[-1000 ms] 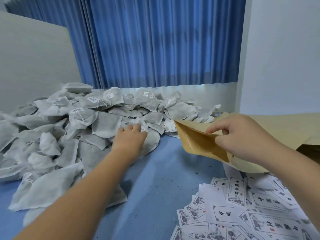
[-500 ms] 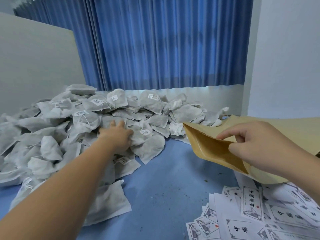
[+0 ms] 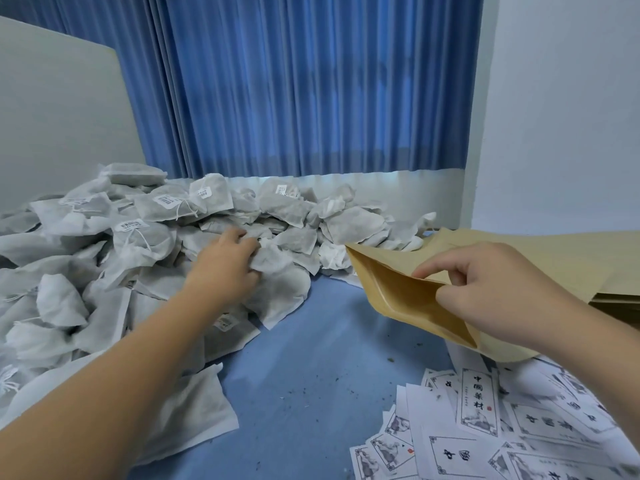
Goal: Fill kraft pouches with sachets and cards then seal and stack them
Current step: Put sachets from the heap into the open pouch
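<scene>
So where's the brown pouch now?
The kraft pouch is right of centre in the head view, pinched open by the right hand, between the sachet pile and the printed cards.

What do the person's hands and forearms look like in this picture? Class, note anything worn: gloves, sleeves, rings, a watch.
Both are bare. The left hand and right hand wear no gloves, and no ring shows on the visible fingers. The left forearm and right forearm are uncovered to the frame's edge: no sleeve, watch, bracelet or marking in view.
</scene>
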Demonstrator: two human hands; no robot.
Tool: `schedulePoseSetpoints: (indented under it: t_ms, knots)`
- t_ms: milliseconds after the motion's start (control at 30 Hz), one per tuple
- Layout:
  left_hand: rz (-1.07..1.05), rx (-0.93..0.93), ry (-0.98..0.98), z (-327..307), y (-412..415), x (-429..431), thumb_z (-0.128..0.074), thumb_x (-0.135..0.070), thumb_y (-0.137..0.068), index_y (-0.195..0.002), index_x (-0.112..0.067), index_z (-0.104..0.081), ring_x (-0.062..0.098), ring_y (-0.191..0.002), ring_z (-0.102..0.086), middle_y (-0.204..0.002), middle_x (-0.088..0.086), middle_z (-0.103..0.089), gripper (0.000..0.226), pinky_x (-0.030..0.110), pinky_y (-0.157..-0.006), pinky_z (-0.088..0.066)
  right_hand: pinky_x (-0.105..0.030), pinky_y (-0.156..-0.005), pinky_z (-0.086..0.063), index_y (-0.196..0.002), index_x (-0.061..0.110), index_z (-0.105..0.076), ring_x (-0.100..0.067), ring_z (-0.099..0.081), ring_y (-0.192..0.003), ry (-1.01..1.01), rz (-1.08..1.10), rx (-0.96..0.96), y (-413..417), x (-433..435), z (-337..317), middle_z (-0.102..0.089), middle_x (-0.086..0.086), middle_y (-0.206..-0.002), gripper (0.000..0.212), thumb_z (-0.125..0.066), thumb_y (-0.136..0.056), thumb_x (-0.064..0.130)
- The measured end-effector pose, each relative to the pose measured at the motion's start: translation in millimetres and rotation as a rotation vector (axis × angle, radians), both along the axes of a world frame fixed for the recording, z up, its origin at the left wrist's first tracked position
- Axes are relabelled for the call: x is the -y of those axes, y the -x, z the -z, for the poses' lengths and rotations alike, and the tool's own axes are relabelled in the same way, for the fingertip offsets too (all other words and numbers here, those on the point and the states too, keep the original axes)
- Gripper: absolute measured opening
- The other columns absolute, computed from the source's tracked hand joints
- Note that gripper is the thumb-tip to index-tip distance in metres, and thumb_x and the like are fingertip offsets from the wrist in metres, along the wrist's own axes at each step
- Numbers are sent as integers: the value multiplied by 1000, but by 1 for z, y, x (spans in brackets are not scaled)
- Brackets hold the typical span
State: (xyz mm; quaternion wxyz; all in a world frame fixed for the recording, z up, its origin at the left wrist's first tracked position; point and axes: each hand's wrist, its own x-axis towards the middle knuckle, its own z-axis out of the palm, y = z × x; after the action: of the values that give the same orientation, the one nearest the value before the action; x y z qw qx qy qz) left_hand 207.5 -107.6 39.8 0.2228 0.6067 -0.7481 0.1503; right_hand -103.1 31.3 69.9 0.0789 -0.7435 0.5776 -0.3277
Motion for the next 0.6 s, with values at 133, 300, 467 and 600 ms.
schedulePoseSetpoints:
  t_ms: [133, 300, 467, 600]
  knots:
    - [258, -498, 167, -8, 36, -42, -66, -18, -82, -104, -16, -66, 14, -98, -54, -100, 0, -61, 22, 4, -73, -33, -10, -49, -36, -73, 48, -62, -1, -44, -47, -15, 19, 28, 6, 1, 1, -43, 13, -43, 47, -53, -75, 3]
    - [513, -950, 178, -1, 91, -107, -54, -32, -76, -85, -31, -62, -2, -76, -54, -79, -12, -64, 12, 10, -65, -41, -14, -45, -34, -72, 44, -65, -3, -40, -45, -14, 31, 52, 11, 2, 1, -41, 8, -47, 43, -53, -74, 3]
    - [761, -301, 203, 13, 129, -133, -61, -15, -76, -114, -12, -63, 9, -110, -55, -115, -1, -64, 38, 20, -90, -43, -15, -46, -32, -85, 35, -71, -4, -42, -48, 11, 29, 50, 13, 0, -3, -44, 7, -52, 35, -56, -75, 5]
    - [650, -145, 151, 22, 133, -134, -71, -23, -75, -120, -20, -58, 9, -99, -53, -109, -6, -65, 47, 24, -76, -44, -22, -51, -34, -89, 29, -71, -7, -41, -52, 2, 29, 61, 17, -2, -8, -45, 6, -55, 29, -56, -77, 6]
